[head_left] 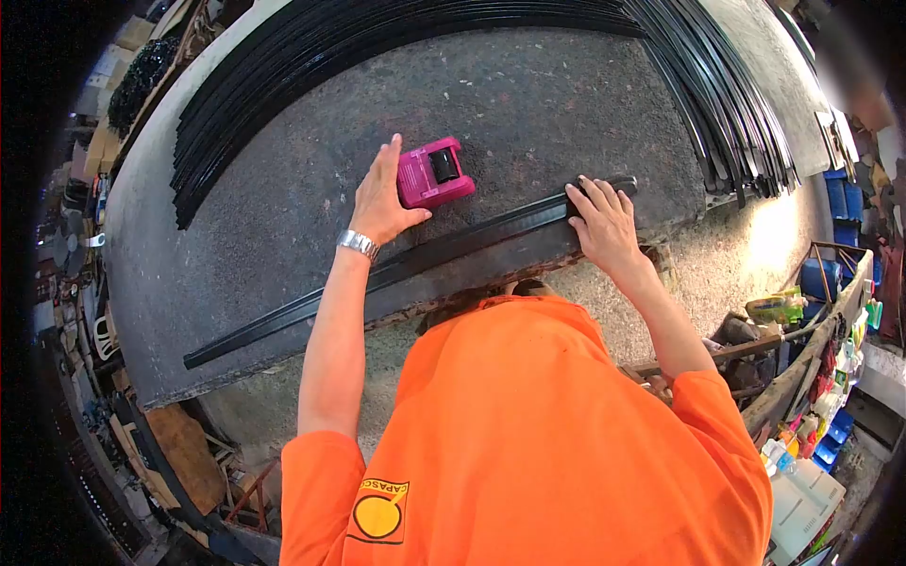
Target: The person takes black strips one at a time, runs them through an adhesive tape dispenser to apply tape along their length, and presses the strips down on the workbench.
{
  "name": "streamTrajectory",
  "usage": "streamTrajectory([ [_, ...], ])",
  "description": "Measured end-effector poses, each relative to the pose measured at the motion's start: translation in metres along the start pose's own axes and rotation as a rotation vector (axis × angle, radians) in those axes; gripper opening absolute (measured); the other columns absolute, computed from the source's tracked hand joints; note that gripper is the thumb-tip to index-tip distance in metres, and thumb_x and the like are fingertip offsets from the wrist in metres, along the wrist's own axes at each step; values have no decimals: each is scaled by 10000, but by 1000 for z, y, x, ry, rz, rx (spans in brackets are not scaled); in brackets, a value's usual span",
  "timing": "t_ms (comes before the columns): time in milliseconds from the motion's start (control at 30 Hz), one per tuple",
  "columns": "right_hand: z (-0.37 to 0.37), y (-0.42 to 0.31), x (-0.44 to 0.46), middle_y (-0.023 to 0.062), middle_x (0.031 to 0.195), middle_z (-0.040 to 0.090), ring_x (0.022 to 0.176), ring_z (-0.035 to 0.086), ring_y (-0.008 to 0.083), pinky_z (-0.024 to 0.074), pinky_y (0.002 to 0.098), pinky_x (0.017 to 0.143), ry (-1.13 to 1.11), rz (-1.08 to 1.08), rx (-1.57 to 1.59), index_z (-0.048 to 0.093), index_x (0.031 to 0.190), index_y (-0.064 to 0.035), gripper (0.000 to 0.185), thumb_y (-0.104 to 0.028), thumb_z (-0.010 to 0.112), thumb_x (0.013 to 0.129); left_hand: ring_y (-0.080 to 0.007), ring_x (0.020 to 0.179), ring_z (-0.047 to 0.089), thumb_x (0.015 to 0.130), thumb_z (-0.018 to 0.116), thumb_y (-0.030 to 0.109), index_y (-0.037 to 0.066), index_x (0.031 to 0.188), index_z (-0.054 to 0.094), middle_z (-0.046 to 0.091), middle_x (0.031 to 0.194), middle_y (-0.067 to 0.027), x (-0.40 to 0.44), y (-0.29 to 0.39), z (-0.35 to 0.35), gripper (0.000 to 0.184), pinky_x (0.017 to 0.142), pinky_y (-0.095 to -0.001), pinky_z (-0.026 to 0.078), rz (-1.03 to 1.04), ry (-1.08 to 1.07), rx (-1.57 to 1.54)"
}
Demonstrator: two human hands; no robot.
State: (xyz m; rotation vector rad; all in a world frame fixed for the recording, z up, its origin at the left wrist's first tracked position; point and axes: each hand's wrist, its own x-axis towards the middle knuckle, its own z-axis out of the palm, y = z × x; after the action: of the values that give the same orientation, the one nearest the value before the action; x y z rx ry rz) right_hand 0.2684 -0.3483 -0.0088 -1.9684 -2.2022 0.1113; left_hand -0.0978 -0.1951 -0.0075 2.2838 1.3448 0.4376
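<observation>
My left hand [382,200] rests against the left side of a pink device [431,175] with a black roller-like part, its fingers spread. A long black strip [453,242] lies across the near edge of the dark table, passing close to my left wrist. Over the right end of that strip lies my right hand [604,219], fingers apart and touching it. A metal watch [359,245] is on my left wrist.
Long black strips [311,66] lie bundled along the far side of the dark table [311,189], with more [727,113] at the right. Beyond the near edge at right are a wooden rail and blue containers [819,279]. Clutter stands at the left.
</observation>
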Motion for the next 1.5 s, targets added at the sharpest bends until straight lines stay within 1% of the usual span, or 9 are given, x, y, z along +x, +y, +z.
streamTrajectory([
  [267,8,-8,-3,82,1524,490,1432,416,309,318,605,1149,17,88,-1,535,1445,-175,529,-185,658,931,-358,1390,469,581,931,393,289,1638,215,469,1507,-169,-4,-9,2,1281,1085,-563,385,-26,-69,14],
  [500,2,-16,1,108,1507,500,1426,420,324,313,600,1145,-16,107,-68,524,1460,-174,569,-176,679,912,-350,1399,461,583,935,467,206,1658,145,466,1510,-170,-24,-4,3,1360,1109,-537,380,-45,-62,-31],
  [633,-42,-31,21,133,1401,581,1316,524,354,346,524,1134,151,185,113,560,1437,-142,557,-166,708,900,-385,1442,406,688,887,525,167,1658,113,419,1554,-194,-48,-13,2,1292,1118,-564,350,-111,73,-89],
  [667,-56,-31,29,129,1356,610,1269,559,339,379,491,1106,185,203,167,572,1429,-135,548,-148,712,899,-388,1419,444,771,857,451,128,1645,170,438,1542,-212,-57,-13,-7,1158,1110,-537,393,-136,119,-180],
  [833,-146,-66,48,107,1155,708,1053,669,243,504,334,921,371,300,523,620,1388,-88,472,-65,699,923,-347,1217,606,873,775,200,80,1577,348,547,1408,-213,-105,-34,-41,831,1015,-449,508,-291,296,-274],
  [967,-222,-102,40,116,1092,711,976,658,185,510,278,843,897,103,578,661,1197,13,224,-56,633,985,-322,1100,650,896,731,114,56,1530,419,593,1328,-192,-141,-49,-53,709,956,-450,537,-299,328,-192],
  [1100,-285,-139,20,112,1113,700,977,650,183,507,279,843,1263,-360,527,643,1221,6,248,-66,629,984,-319,1077,664,893,718,103,45,1504,454,627,1288,-178,-164,-50,-50,668,909,-442,541,-276,272,-170],
  [1233,-310,-178,13,107,1133,688,979,641,181,503,280,842,1248,-657,495,625,1246,-2,273,-76,626,983,-317,1060,678,888,715,99,46,1499,463,640,1275,-178,-173,-50,-44,663,903,-445,543,-242,218,-203],
  [1500,-310,-231,14,97,1174,665,983,625,177,496,283,840,1222,-722,432,588,1295,-16,325,-96,618,981,-292,1058,683,888,717,104,60,1498,474,650,1284,-152,-182,-72,-60,658,901,-437,539,-211,174,-193],
])
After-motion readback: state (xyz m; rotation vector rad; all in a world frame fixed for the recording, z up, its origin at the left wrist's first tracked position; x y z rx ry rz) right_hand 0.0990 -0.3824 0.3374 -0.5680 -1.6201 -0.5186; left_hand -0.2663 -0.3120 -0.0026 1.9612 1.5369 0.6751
